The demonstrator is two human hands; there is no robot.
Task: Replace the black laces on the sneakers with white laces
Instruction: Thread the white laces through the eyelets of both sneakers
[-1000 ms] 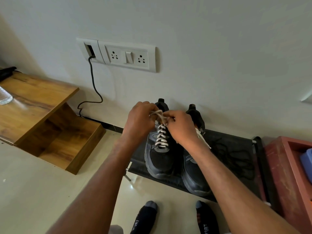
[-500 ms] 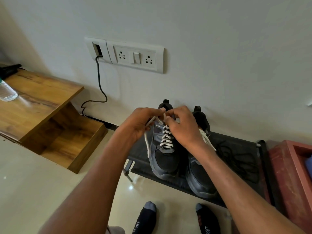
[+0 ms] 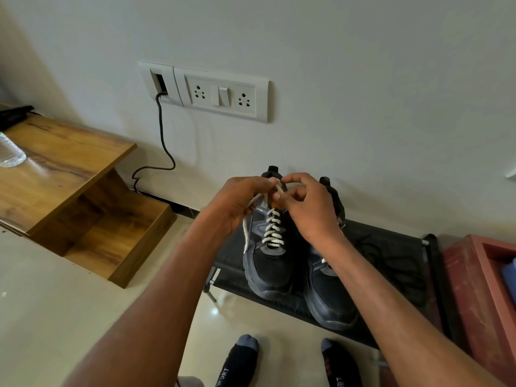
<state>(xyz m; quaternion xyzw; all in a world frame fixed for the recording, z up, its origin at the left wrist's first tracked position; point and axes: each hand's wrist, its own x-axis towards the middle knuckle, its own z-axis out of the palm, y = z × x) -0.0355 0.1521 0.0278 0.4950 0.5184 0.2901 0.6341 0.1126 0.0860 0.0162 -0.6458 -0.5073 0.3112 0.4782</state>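
Two black sneakers (image 3: 279, 263) are seen side by side on a low black rack (image 3: 391, 247), toes toward 6 o'clock. The white lace (image 3: 272, 230) of the left sneaker is pinched above the tongue by the left hand (image 3: 237, 202) and the right hand (image 3: 307, 208), one loose end hanging at 7 o'clock. Loose black laces (image 3: 391, 263) are seen on the rack at 3 o'clock. A wall socket panel (image 3: 220, 93) is mounted at 11 o'clock.

you had two sneakers (image 3: 272, 263) (image 3: 328, 297) on one rack (image 3: 391, 247), two hands (image 3: 237, 203) (image 3: 310, 208) at one white lace (image 3: 273, 229), and two socked feet (image 3: 241, 358) (image 3: 339, 364) below. one loose black lace (image 3: 391, 261) lay there, one bottle (image 3: 9, 152), two wall sockets (image 3: 199, 92) (image 3: 243, 99), one switch (image 3: 224, 95).
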